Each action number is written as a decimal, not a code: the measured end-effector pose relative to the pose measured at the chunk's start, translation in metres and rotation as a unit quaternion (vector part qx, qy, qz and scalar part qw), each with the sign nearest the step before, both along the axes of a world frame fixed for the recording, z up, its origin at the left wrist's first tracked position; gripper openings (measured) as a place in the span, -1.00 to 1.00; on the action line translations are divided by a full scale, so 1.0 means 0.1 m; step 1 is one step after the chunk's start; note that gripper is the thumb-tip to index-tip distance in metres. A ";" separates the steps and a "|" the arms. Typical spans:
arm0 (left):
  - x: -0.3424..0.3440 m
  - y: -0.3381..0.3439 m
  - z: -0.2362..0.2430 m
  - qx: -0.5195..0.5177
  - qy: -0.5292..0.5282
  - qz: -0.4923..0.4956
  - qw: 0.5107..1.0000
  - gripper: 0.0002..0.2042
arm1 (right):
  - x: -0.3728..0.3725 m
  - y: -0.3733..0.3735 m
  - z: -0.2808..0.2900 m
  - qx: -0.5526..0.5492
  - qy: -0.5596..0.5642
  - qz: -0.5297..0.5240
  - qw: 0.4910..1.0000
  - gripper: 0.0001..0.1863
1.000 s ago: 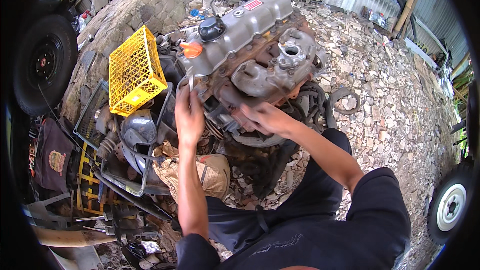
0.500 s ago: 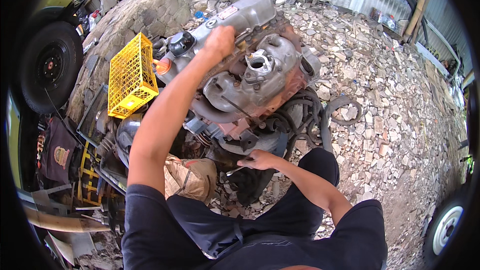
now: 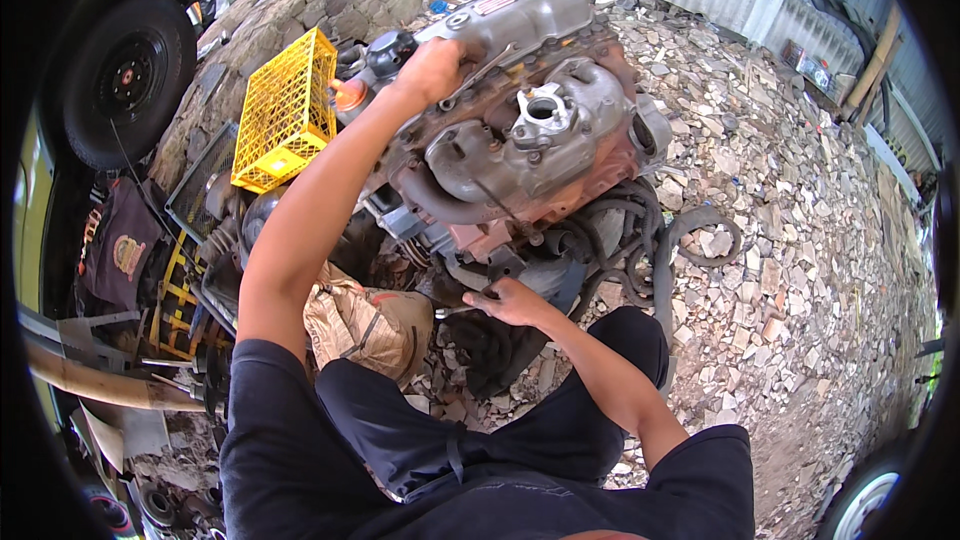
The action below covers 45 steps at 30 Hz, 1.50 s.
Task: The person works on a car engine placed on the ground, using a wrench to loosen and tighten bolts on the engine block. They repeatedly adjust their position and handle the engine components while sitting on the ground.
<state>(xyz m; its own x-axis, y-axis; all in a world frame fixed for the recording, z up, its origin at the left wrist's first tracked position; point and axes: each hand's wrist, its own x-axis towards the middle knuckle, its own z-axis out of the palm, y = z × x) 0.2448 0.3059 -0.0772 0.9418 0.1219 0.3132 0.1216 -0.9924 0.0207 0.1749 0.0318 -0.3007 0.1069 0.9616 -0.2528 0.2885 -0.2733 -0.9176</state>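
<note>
Left hand (image 3: 436, 70) has moved up near wrench (image 3: 480, 75) and reddish label (image 3: 494, 4), right hand (image 3: 508, 302) down; each grip unclear.

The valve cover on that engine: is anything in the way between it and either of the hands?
Nothing visible blocks the left hand, which is right at the valve cover, beside a wrench, though its fingertips are hidden. The right hand is lower down, with the intake manifold between it and the cover.

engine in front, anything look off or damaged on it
The engine is reddish brown along its lower side, perhaps rust, against its grey cover. Its round port gapes, with nothing fitted over it. No clear break or spill shows.
</note>
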 end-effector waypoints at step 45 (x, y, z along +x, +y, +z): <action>-2.21 0.46 -2.19 -0.036 -0.374 0.273 0.886 -0.79 | -1.21 0.10 0.97 0.200 0.268 -0.062 0.940 -0.65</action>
<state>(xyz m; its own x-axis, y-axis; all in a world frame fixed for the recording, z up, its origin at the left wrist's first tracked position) 0.0243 0.3521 -0.2963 0.2688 0.5411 0.7968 0.5086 -0.7823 0.3597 0.0543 0.0420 -0.2040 0.1840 0.9799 0.0776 -0.2569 0.1241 -0.9584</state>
